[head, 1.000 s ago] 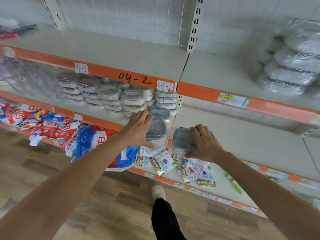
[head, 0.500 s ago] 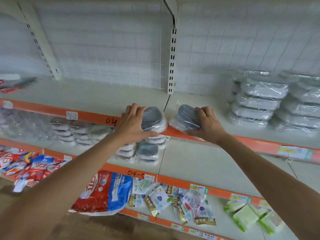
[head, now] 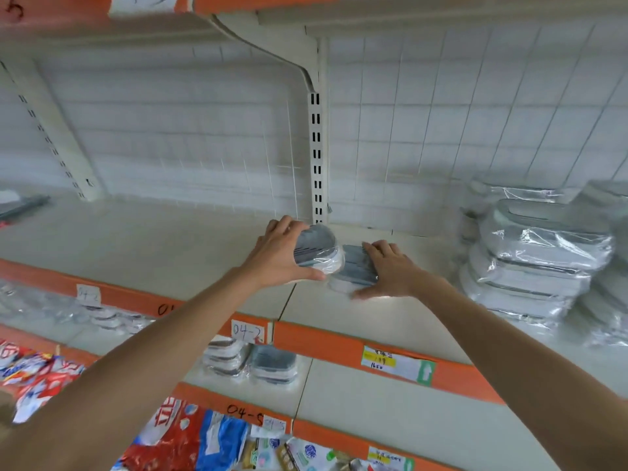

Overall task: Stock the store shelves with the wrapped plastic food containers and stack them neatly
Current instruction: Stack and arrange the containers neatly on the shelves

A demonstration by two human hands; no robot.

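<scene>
My left hand [head: 278, 254] grips 1 grey-lidded, plastic-wrapped container [head: 317, 248], tilted above the cream metal shelf [head: 190, 243]; my right hand [head: 390, 270] presses a second grey-lidded wrapped container [head: 355, 266] flat onto it.

The left hand [head: 280, 254] covers the near side of the wrapped container [head: 317, 248] it grips, so only the grey lid and some film show. The right hand [head: 390, 271] lies over the right part of a second container [head: 353, 270], hiding that end. At the shelf's [head: 170, 246] right end, a stack of larger wrapped containers [head: 537, 253] is cut off by the picture's right edge, and its count cannot be told. Below the orange shelf edge [head: 339, 338], smaller containers [head: 251, 362] are partly hidden and blurred. The handwritten price tag [head: 394, 363] is too small to read. Dark items [head: 20, 205] at the far left edge are blurred beyond telling.
</scene>
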